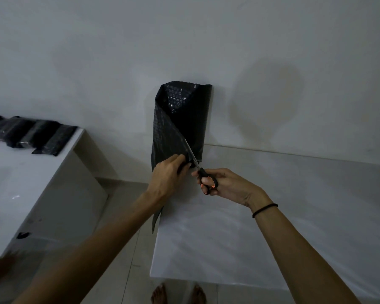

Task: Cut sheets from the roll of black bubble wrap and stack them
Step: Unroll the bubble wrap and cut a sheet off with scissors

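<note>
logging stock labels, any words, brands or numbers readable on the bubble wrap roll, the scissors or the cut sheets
No text can be read anywhere.
roll of black bubble wrap: only bubbles, no label.
scissors: black and orange handles, no brand visible.
cut sheets: too dark and blurred to show any print.

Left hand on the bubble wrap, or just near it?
Touching. In the head view the left hand pinches the loose flap of the black bubble wrap, with no gap visible, just left of the scissors.
</note>
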Tool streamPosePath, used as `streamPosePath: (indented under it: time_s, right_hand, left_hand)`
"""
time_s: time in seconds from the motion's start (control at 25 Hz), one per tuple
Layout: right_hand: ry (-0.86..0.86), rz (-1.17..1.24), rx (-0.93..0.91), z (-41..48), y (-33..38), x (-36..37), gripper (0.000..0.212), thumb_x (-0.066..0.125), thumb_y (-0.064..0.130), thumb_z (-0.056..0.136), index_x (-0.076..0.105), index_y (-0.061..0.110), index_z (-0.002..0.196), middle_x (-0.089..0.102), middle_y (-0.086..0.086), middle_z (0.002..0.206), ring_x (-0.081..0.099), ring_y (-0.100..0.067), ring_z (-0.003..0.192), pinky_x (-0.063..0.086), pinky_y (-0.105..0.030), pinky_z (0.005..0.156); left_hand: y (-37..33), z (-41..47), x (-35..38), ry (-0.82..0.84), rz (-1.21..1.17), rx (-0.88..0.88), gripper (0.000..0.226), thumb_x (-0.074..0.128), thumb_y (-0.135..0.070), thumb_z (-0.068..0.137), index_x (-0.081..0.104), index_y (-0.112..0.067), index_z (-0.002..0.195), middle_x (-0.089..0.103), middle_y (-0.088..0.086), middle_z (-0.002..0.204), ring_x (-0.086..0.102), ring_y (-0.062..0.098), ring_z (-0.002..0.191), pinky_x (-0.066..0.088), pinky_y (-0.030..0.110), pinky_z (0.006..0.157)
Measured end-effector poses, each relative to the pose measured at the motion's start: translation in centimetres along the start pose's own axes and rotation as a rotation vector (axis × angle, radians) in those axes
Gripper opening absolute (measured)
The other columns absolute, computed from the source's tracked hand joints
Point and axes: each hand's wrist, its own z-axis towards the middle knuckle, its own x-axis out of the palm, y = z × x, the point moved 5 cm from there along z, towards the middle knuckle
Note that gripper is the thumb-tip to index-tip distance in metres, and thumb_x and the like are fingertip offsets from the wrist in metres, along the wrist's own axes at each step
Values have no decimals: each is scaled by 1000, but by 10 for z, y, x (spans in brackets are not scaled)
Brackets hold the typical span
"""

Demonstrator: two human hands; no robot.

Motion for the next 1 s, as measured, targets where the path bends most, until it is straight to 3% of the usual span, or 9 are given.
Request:
streamPosePath:
  time_s: [0.24,0.48,0.76,1.0]
  right_hand:
    - [-27,-7,14,4,7,5,38,61,17,95,61,-1,128,64,-10,100,57,-15,75,33,-26,59]
    - [-10,-101,47,2,6,7,28,61,17,98,66,6,123,61,-7,96,57,-11,73,36,-19,52]
    - [18,-166,85,11,5,13,37,71,32,90,70,5,116,65,-8,95,58,-16,74,32,-23,55]
    - [41,-312,119,16,6,21,28,69,23,92,71,9,117,65,-5,88,58,-14,73,34,-19,53]
  left_hand:
    - [0,-7,-3,-15,64,51,33,40,-35,101,62,-11,98,59,5,86,55,18,66,51,32,56]
    - [1,-18,-10,-104,36,10,16,60,-15,98,64,-8,112,67,9,94,63,21,72,54,30,61]
    - [8,-38,-11,-136,128,74,17,59,-15,98,66,-10,112,65,6,97,62,21,75,54,32,59]
    - [17,-53,-18,-165,122,14,16,59,-18,99,67,-12,111,67,4,97,64,19,73,56,34,56]
